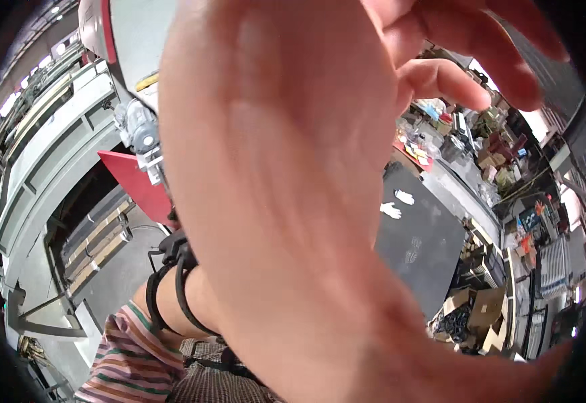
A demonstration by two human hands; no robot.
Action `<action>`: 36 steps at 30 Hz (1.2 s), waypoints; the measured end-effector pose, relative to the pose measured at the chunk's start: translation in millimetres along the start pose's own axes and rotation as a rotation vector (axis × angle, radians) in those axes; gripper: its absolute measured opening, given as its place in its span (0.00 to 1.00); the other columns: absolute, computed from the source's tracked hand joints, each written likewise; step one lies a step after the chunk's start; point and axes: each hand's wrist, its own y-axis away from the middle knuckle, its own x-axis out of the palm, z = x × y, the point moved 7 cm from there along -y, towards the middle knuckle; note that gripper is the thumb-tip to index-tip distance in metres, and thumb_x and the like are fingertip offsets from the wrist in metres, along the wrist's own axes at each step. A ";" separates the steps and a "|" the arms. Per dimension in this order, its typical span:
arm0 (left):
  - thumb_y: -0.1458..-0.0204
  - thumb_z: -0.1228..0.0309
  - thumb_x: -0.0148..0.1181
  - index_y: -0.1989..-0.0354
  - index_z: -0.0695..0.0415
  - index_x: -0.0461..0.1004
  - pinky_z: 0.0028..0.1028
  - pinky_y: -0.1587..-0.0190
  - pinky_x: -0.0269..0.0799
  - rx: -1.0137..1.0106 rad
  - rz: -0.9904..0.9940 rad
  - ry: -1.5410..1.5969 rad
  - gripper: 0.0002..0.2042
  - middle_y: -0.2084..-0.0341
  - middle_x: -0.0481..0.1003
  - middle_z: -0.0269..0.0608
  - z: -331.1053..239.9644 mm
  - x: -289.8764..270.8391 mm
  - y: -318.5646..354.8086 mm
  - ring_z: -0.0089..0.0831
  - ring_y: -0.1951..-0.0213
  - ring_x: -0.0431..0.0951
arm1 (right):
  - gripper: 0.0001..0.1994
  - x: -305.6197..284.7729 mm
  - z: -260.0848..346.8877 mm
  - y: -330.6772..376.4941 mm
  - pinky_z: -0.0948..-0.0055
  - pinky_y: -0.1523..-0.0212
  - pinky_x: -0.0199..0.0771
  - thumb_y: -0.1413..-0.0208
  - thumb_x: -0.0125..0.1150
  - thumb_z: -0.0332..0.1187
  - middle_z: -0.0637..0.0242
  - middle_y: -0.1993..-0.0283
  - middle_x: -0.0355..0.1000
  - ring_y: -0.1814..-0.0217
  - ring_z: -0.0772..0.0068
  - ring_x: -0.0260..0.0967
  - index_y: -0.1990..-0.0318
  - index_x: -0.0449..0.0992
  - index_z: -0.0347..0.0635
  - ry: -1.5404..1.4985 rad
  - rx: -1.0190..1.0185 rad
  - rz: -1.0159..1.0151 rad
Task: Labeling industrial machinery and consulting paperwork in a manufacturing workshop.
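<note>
My right hand (286,154) fills the middle of the view, raised very close to the camera and blurred. Its loosely bent fingers are apart at the upper right, and I see nothing between them. From the lower left comes my left forearm (199,302), with a striped sleeve (132,356) and black straps (184,289) around it. My left hand is hidden behind the right one. Beyond, a pair of white gloves (404,197) lies on a dark grey flat surface (417,248), apart from both hands.
At the left are a grey metal frame (28,181), a motor (142,127) and a red panel (135,185). Open cardboard boxes (487,309), one with dark pieces in it, stand at the lower right. Cluttered goods (501,158) sit farther back at right.
</note>
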 end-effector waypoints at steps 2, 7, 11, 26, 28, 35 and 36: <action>0.65 0.62 0.73 0.51 0.65 0.65 0.22 0.64 0.66 0.026 -0.013 0.005 0.33 0.63 0.71 0.40 69.9 -20.8 -38.5 0.24 0.62 0.71 | 0.17 -79.0 25.3 -6.0 0.63 0.49 0.69 0.40 0.53 0.37 0.51 0.52 0.71 0.51 0.61 0.69 0.51 0.71 0.31 -0.019 0.030 -0.015; 0.66 0.60 0.74 0.49 0.65 0.64 0.23 0.64 0.65 0.046 -0.080 -0.110 0.36 0.61 0.70 0.41 221.8 -59.3 -122.8 0.25 0.61 0.71 | 0.17 -232.9 99.8 8.8 0.64 0.49 0.68 0.40 0.53 0.37 0.51 0.52 0.71 0.51 0.62 0.69 0.50 0.70 0.31 -0.138 0.122 -0.006; 0.67 0.60 0.74 0.48 0.65 0.64 0.23 0.63 0.65 0.056 -0.146 -0.212 0.38 0.59 0.70 0.41 344.9 -101.9 -164.1 0.26 0.59 0.70 | 0.18 -351.5 154.1 24.8 0.64 0.49 0.68 0.40 0.53 0.37 0.52 0.52 0.71 0.51 0.62 0.69 0.49 0.69 0.31 -0.236 0.183 -0.017; 0.72 0.49 0.69 0.45 0.66 0.59 0.26 0.54 0.59 -0.478 0.145 -0.112 0.46 0.53 0.62 0.44 851.9 -170.2 -335.5 0.30 0.54 0.63 | 0.20 -819.0 341.2 267.4 0.70 0.47 0.67 0.38 0.51 0.36 0.55 0.48 0.69 0.52 0.68 0.70 0.42 0.63 0.34 -0.061 0.016 -1.195; 0.74 0.61 0.65 0.57 0.61 0.66 0.27 0.60 0.61 -0.340 0.210 -0.238 0.31 0.59 0.64 0.46 908.3 -132.5 -348.9 0.31 0.63 0.66 | 0.19 -867.2 330.9 349.6 0.71 0.46 0.67 0.39 0.53 0.34 0.56 0.48 0.68 0.51 0.72 0.70 0.43 0.63 0.35 -0.075 0.022 -1.421; 0.65 0.69 0.67 0.64 0.58 0.73 0.31 0.67 0.70 -0.930 1.060 0.070 0.17 0.68 0.73 0.44 1124.7 -52.1 -244.6 0.35 0.70 0.75 | 0.12 -1051.2 341.2 383.6 0.79 0.62 0.68 0.42 0.58 0.32 0.70 0.62 0.71 0.65 0.80 0.67 0.54 0.69 0.36 0.222 0.269 -1.447; 0.61 0.67 0.64 0.67 0.56 0.74 0.32 0.70 0.71 -1.077 1.170 0.116 0.12 0.71 0.72 0.41 1141.0 -53.8 -223.4 0.35 0.72 0.76 | 0.11 -1073.4 354.7 377.8 0.78 0.63 0.67 0.43 0.59 0.32 0.69 0.64 0.70 0.67 0.79 0.66 0.57 0.70 0.37 0.363 0.303 -1.422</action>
